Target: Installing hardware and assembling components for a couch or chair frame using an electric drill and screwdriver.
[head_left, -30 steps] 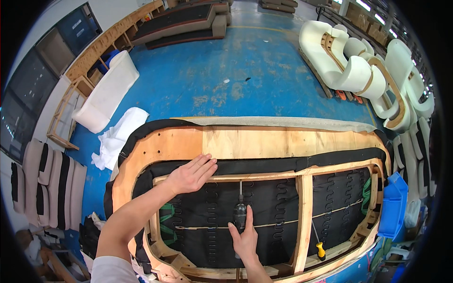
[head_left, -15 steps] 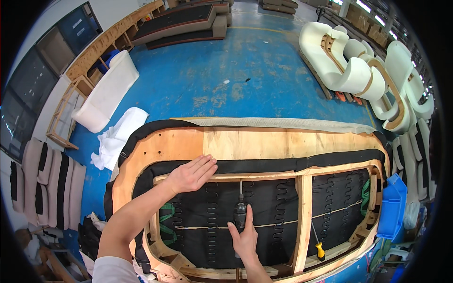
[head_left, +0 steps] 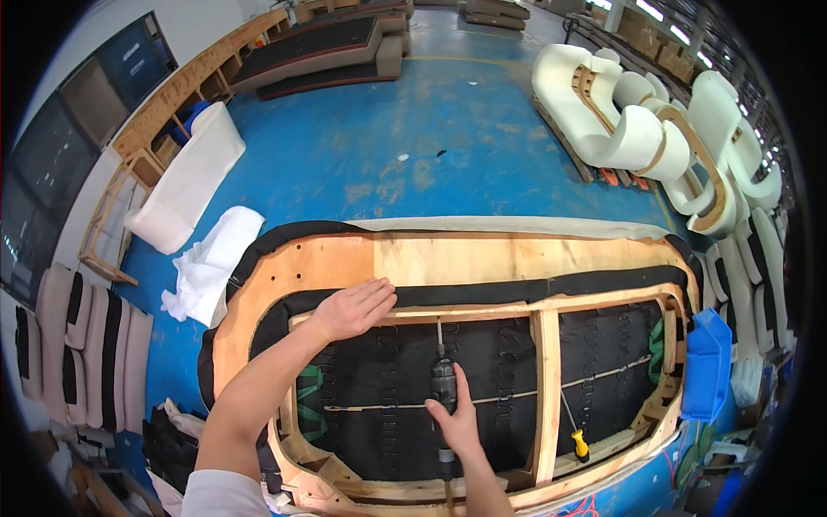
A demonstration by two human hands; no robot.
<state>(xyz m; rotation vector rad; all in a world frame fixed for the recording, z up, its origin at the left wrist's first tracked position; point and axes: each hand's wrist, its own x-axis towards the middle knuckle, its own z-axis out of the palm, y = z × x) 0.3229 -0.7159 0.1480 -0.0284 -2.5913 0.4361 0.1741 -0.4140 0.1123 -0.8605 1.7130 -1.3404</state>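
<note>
A sofa frame of pale wood (head_left: pixel 465 257) lies before me, with black fabric and zigzag springs inside. My left hand (head_left: pixel 355 308) rests flat, fingers stretched out, on the black padded strip (head_left: pixel 482 294) along the inner edge. In my right hand (head_left: pixel 457 424) is a black power screwdriver (head_left: pixel 444 383), gripped from its right side. Its long bit points away from me, and its tip meets the inner wooden rail; no screw can be made out there. A yellow-handled screwdriver (head_left: pixel 581 445) leans inside the right section, beside the wooden crossbar (head_left: pixel 545 392).
A blue plastic bin (head_left: pixel 709 366) hangs at the frame's right side. White foam-covered sofa shells (head_left: pixel 637 138) stand at the far right. Grey cushions (head_left: pixel 86 353) and a white cloth (head_left: pixel 215 258) lie to the left. Blue floor (head_left: pixel 345 146) stretches beyond the frame.
The whole view has shifted slightly. More of the power screwdriver's lower body shows below my right hand. My left hand stays on the padded strip.
</note>
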